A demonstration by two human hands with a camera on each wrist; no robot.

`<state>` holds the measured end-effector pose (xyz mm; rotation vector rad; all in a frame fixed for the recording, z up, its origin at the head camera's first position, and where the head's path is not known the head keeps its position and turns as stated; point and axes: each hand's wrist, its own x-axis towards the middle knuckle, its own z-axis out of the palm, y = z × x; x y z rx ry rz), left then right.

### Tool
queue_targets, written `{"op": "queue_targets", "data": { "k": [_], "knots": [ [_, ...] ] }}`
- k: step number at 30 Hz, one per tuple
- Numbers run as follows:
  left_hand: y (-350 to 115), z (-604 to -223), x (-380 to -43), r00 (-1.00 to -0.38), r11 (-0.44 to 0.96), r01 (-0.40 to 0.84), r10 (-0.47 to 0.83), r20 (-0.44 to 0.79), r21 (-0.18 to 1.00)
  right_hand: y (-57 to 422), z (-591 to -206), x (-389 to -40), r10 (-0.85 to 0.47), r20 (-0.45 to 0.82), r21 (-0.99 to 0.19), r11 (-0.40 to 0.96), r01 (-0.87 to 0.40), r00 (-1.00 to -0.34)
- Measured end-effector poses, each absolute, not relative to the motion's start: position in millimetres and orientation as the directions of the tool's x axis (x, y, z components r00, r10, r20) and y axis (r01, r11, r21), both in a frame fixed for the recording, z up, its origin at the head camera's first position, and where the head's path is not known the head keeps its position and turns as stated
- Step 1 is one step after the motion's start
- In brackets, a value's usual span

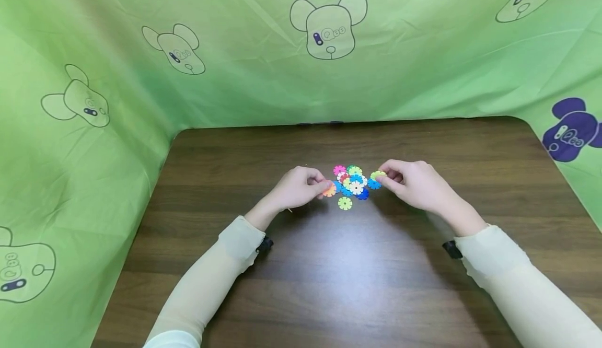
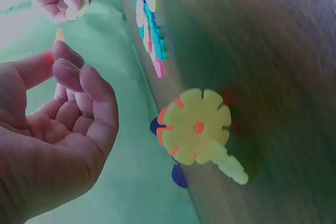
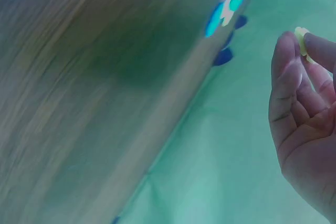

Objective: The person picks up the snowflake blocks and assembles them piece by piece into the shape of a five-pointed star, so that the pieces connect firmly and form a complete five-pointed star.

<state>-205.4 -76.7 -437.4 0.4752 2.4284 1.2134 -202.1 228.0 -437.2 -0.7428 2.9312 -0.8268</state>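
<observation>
Between thumb and fingers my left hand pinches an orange notched plastic disc, which shows edge-on as an orange sliver in the left wrist view. My right hand pinches a yellow-green notched disc, its edge poking out above the fingertips in the right wrist view. A pile of notched discs in blue, white, pink, red and green lies on the table between the hands. One yellow-green disc sits at the pile's near side. A blue disc is just below the right fingertips.
In the left wrist view, a yellow disc overlaps an orange one, with a pale green disc standing out from it. The brown wooden table is bordered by green cloth printed with bear heads. Black bands circle both wrists.
</observation>
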Motion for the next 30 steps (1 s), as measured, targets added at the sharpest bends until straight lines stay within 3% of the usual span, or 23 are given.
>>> {"op": "queue_targets", "data": {
  "k": [7,17,30],
  "knots": [
    [-75,-436,-202,-0.844,0.418,-0.022,0.479,-0.241,0.908,206,-432,-184,-0.513,0.29,-0.457,0.668,-0.587,-0.808],
    [-68,-430,-196,-0.853,0.337,-0.031,0.482,-0.2,0.941,186,-437,-172,-0.55,0.524,-0.403,0.513,-0.758,-0.65],
    [-61,-432,-194,-0.855,0.275,-0.087,0.472,-0.213,0.958,176,-439,-171,-0.561,0.611,-0.331,0.459,-0.824,-0.558]
  ]
}}
